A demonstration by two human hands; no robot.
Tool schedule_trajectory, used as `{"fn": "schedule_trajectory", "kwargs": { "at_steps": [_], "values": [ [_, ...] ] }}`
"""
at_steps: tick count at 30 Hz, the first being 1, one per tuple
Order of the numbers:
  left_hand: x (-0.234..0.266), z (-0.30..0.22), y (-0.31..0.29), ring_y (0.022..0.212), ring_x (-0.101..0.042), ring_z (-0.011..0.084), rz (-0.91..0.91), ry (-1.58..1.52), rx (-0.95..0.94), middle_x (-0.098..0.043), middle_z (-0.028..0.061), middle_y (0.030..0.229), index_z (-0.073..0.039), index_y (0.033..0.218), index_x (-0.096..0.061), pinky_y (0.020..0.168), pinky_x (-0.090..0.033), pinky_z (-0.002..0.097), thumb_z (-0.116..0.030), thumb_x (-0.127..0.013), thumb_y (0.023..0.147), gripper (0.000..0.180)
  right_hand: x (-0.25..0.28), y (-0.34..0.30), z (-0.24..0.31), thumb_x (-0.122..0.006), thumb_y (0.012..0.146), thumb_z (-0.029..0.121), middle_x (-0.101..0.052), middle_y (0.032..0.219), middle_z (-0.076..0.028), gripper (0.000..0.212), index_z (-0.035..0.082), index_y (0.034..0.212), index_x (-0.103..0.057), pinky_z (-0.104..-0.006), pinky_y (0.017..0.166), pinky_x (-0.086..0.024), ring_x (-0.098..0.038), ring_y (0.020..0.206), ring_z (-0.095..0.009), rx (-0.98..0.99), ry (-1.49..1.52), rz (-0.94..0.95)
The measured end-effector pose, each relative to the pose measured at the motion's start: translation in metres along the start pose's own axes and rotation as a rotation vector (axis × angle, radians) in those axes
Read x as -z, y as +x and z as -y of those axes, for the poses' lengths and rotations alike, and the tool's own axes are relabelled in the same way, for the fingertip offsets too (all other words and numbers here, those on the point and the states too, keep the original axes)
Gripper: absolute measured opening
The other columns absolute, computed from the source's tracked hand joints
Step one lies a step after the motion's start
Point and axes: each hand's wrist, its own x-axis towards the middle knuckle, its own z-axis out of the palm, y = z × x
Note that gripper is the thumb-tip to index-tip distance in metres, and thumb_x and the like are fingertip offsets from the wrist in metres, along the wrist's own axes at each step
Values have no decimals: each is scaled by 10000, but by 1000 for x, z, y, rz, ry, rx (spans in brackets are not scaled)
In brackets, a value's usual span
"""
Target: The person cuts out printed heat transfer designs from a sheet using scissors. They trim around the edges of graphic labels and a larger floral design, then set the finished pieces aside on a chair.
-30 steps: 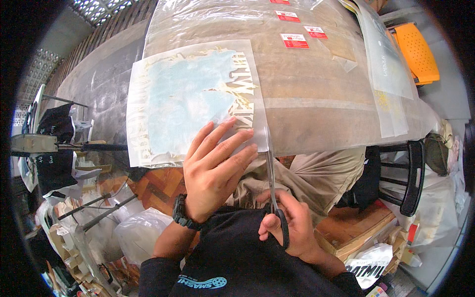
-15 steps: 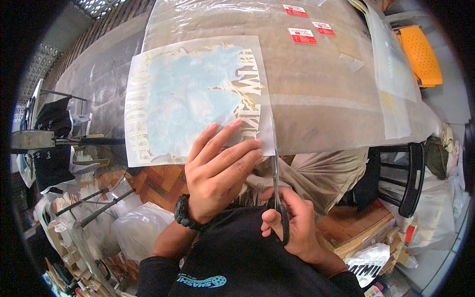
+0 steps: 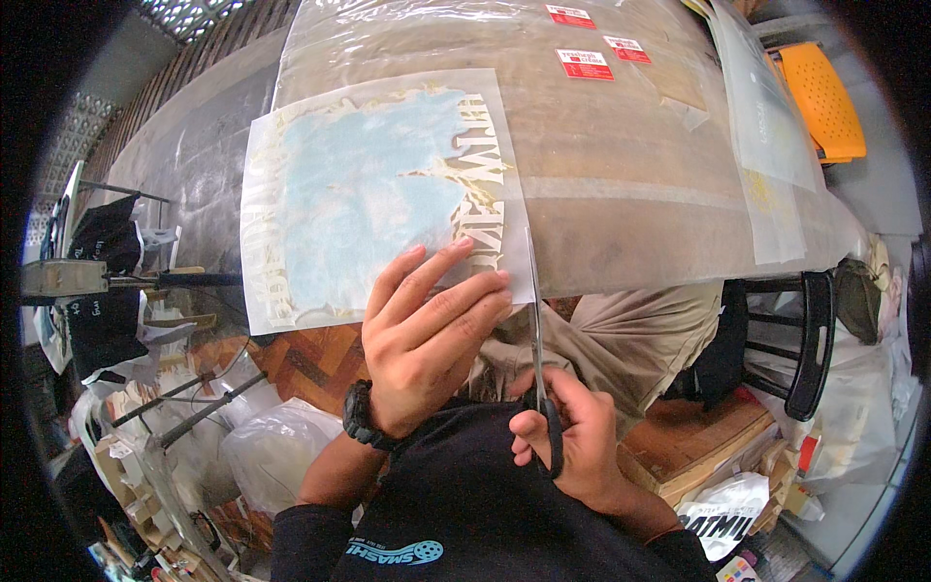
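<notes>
A white sheet [image 3: 256,213] with a pale blue printed area and pale lettering along its sides lies at the table's near edge. My left hand [image 3: 427,330] is laid over its near right corner, fingers extended on top; the thumb is hidden, apparently beneath the sheet. My right hand [image 3: 577,427] grips the dark handles of a pair of scissors [image 3: 538,354]. Their long, narrow blades point away from me along the sheet's right edge, close to my left fingertips. Whether the blades are parted is hard to see.
Clear plastic covers the table [image 3: 621,155], with several red-and-white cards [image 3: 585,65] towards the back. A translucent plastic sheet [image 3: 771,145] lies at right, near an orange chair [image 3: 819,102]. A black chair [image 3: 810,344] stands at right; racks and plastic bags [image 3: 276,441] are at lower left.
The sheet's left side has swung slightly towards me, and its lower left corner sits lower. The scissors have barely moved. Both hands keep nearly the same places.
</notes>
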Motion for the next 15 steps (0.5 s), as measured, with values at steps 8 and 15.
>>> {"fn": "schedule_trajectory", "kwargs": {
  "at_steps": [8, 15],
  "values": [
    [5, -11, -8, 1165, -661, 253, 38, -45, -1, -746, 8, 1055, -118, 931, -760, 1028, -421, 439, -109, -746, 783, 149, 2, 4, -6, -757, 903, 390, -616, 591, -41, 472, -16, 1079, -591, -235, 465, -436, -594, 510, -69, 52, 27, -1],
    [2, -10, -6, 1154, -668, 251, 37, -46, -16, -747, 14, 1054, -109, 939, -758, 1012, -426, 438, -99, -754, 783, 157, 1, 4, 1, -763, 898, 378, -600, 572, -21, 461, -15, 1068, -593, -235, 455, -432, -587, 500, -68, 13, 26, -25]
  ]
}}
